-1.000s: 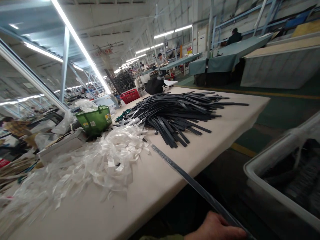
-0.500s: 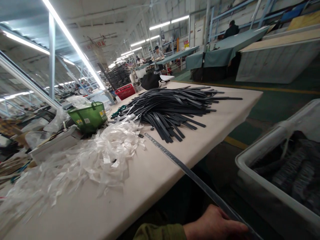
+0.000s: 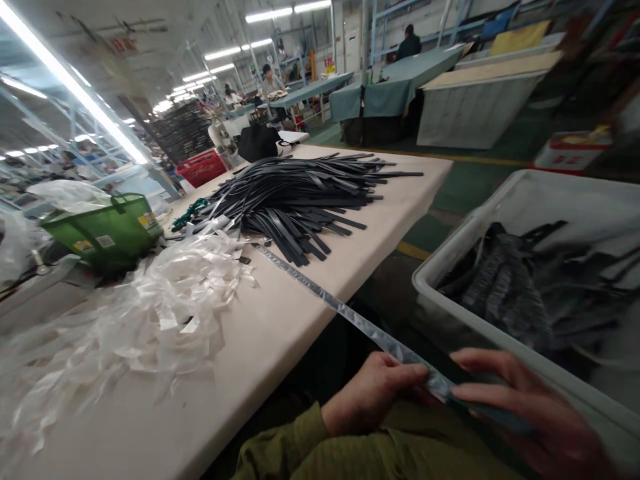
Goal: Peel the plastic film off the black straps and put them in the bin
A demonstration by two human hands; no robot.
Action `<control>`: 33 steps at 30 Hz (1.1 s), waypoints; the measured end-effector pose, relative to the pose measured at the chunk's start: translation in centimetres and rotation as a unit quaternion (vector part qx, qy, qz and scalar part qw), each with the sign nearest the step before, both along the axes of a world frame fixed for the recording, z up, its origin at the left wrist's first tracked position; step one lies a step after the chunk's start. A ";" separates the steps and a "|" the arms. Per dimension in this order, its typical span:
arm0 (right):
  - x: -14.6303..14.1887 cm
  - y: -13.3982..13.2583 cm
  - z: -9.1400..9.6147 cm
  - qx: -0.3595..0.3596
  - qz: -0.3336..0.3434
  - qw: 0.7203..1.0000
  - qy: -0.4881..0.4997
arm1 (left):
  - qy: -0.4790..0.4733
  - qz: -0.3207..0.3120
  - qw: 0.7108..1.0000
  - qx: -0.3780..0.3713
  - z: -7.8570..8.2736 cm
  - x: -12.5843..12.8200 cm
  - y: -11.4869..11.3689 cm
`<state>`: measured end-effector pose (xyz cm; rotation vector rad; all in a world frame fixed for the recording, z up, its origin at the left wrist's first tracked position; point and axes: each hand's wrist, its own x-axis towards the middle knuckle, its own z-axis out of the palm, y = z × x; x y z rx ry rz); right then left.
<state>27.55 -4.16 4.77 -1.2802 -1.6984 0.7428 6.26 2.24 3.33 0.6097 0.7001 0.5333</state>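
Note:
My left hand (image 3: 377,387) is closed on a long dark strip (image 3: 320,290) in shiny clear film, thumb on top. This strip slopes from the tabletop down past the table edge towards me. At its near end is my right hand (image 3: 530,407), blurred, with a finger raised and another digit over a bluish-grey length that looks like the strip's end. A big heap of dark flat strips (image 3: 300,193) lies on the pale table (image 3: 280,320). Left of the strip is a pile of crumpled clear film (image 3: 165,293).
At right stands a white bin (image 3: 425,283) with dark film-covered strips inside. A green bag (image 3: 107,233), a red basket (image 3: 203,168) and a black bag (image 3: 259,142) stand around the table's far left. People sit at distant worktables.
My view has swung right, bringing more of the bin into sight. My right hand has come into view at the strip's near end. The left hand still grips the strip.

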 end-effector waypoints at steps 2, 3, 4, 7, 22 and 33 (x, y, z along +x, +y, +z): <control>-1.5 1.2 1.2 0.028 0.060 0.998 -0.005 | 0.018 -0.002 1.000 0.015 -0.2 -0.6 -0.1; -2.2 1.8 1.5 0.040 0.095 0.995 0.001 | 0.021 0.001 1.000 0.019 -0.4 -1.0 -0.2; -2.8 2.2 1.7 0.048 0.126 0.991 0.013 | 0.021 0.005 1.000 0.021 -0.4 -1.3 -0.3; -3.6 2.7 1.8 0.024 0.160 0.984 0.069 | 0.008 0.004 1.000 0.023 -0.2 -2.2 -0.5; -3.3 3.1 -2.5 -0.252 0.179 0.949 0.058 | 0.025 0.452 0.881 0.139 5.2 -8.5 9.5; -7.2 13.0 1.5 -0.099 0.100 0.919 0.368 | 0.149 0.041 0.966 0.207 0.8 -7.9 2.7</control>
